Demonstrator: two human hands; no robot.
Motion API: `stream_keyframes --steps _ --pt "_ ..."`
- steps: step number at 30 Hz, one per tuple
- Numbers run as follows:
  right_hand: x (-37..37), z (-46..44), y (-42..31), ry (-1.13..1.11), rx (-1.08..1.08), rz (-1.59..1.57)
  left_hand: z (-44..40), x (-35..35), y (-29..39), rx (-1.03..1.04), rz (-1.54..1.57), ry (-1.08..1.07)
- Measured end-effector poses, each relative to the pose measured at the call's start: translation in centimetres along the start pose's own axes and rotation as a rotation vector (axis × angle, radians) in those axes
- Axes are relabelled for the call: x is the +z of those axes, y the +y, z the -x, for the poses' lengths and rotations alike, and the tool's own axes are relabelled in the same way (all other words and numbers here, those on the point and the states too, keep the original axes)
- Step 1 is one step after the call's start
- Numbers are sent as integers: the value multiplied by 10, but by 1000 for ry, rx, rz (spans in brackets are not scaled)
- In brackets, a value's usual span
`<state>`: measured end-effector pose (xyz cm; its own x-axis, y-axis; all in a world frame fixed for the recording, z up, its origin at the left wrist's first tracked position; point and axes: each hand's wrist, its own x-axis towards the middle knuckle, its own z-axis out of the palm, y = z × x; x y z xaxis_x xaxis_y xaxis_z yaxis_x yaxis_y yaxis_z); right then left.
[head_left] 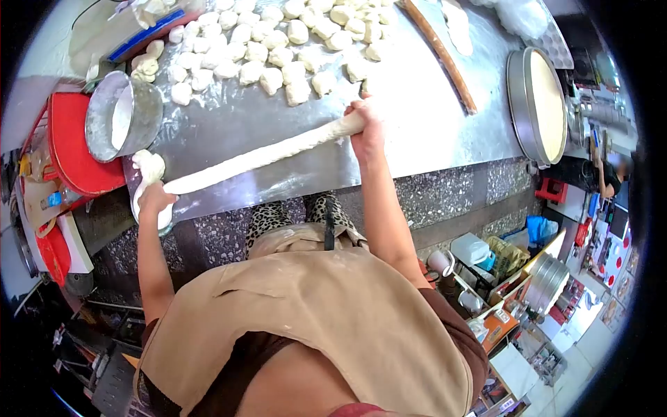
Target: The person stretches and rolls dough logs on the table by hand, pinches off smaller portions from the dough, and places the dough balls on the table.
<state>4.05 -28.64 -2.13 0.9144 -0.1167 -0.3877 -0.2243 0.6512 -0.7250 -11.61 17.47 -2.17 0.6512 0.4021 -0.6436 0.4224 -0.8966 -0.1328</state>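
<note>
A long rope of white dough (257,158) stretches over the front of the metal table (229,128). My right hand (366,128) is closed round its right end, close to the dough pieces. At the table's left front corner, my left hand (155,199) grips the rope's other end. More dough (149,167) bulges above and below my left hand, by the table edge. Several small dough pieces (271,80) lie scattered over the back of the table.
A metal bowl (146,111) with white powder stands at the left, beside a red stool (73,149). A wooden rolling pin (441,55) and a large round pan (545,104) lie to the right. A person (610,179) is at the far right.
</note>
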Motion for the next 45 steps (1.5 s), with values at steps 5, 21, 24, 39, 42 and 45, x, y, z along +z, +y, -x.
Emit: stream_keyframes --steps 5,21,24,39,42,45 --pt "46 49 17 -159 6 215 33 -11 143 597 369 250" --pt "34 55 -49 -341 -428 1220 72 -27 336 903 932 317" --pt "41 61 -32 -282 -623 1340 67 -21 337 940 931 315" --pt "-13 -11 -4 177 -484 1801 53 -26 314 894 1145 44" --pt "-8 32 -2 -376 -195 1580 39 -22 310 909 1228 96" --pt "28 57 11 -359 136 950 46 -27 297 1147 1234 -8"
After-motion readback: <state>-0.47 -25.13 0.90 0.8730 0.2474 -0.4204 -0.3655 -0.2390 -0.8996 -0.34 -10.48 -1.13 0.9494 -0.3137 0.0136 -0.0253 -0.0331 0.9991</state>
